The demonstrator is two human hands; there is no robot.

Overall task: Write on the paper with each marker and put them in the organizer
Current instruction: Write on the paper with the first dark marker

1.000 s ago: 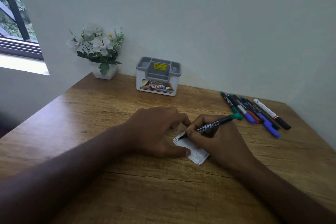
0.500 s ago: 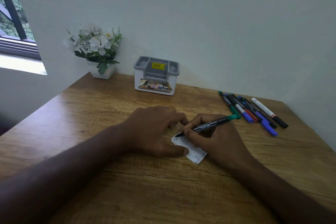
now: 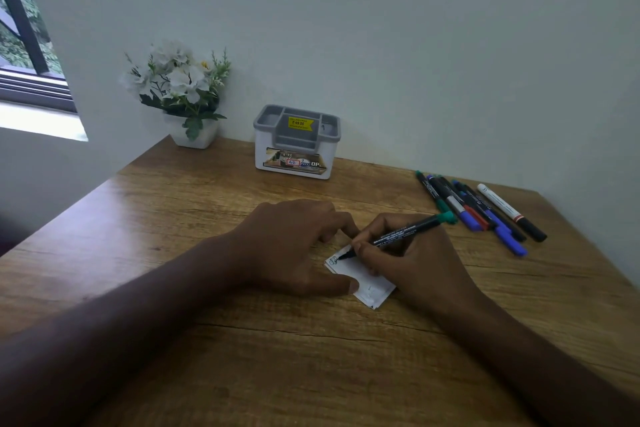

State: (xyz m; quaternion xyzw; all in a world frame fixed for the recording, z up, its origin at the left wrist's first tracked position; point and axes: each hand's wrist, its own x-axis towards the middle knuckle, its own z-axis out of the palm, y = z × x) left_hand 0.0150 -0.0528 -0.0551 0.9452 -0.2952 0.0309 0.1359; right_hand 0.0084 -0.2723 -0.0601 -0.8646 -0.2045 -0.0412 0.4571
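Right hand (image 3: 412, 267), centre-right of frame: fingers curled round a green-capped marker (image 3: 398, 236) in a writing grip, cap posted on the back end and pointing toward upper right, tip down on the far-left corner of the paper (image 3: 363, 277). A small looped squiggle sits just at the tip. Left hand (image 3: 294, 246), centre of frame: fingers loosely curled over the paper's left edge, thumb lying flat against the near edge, pinning the slip to the table (image 3: 173, 218); it grips nothing that shows. Paper is a small white slip, apparently folded, lying between the two hands and partly covered by both. Judgement: the writing step with this marker is under way. To do it well, keep the left hand's pressure steady so the slip does not skate on the wood, use light short strokes, and keep the mark compact so room is left for the other colours. Outward, right of frame: remaining markers (image 3: 481, 211) lie bunched side by side, a white-barrelled one at the outer edge. Upper centre, against the wall: the organizer (image 3: 296, 146), grey-topped with a yellow price sticker, compartments appear empty. Upper left: potted white flowers (image 3: 180, 87), window beyond.
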